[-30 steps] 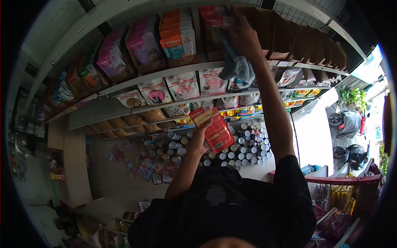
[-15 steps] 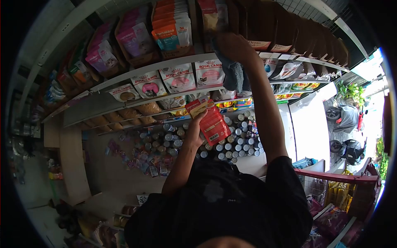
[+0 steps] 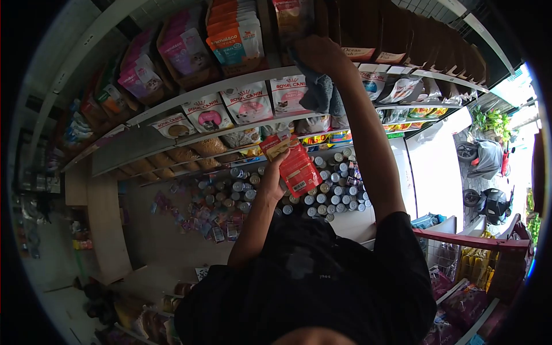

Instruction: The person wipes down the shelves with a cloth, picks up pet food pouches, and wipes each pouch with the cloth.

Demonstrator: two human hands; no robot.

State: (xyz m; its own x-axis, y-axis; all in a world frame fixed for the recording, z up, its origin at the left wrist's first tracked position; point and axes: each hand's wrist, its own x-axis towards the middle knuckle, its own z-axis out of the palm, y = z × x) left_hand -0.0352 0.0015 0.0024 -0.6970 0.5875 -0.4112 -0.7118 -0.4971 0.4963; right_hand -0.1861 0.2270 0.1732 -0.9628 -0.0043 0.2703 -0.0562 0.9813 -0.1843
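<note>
My left hand [image 3: 275,178] is closed round red pouches [image 3: 298,171], held in front of the lower shelves with a barcode side showing. Up at the top shelf, my right hand [image 3: 319,56] grips a blue-grey cloth [image 3: 322,95], which hangs down over the shelf edge. Its fingers are partly hidden and lie against the lower front of a box holding red pouches [image 3: 293,20]. Left of that box stand orange and teal pouches [image 3: 234,43] in another box. White Royal Canin bags [image 3: 247,103] line the shelf below.
Many cans [image 3: 336,198] and small packets [image 3: 213,221] lie on the floor below the shelves. Brown boxes [image 3: 402,43] fill the top shelf to the right. A red-edged rack [image 3: 477,240] is at the right, with motorbikes [image 3: 494,204] outside.
Over the last second my right hand has come down with the cloth from the pouches to the front of their box. My left hand still holds the red pouches. The view has shifted slightly.
</note>
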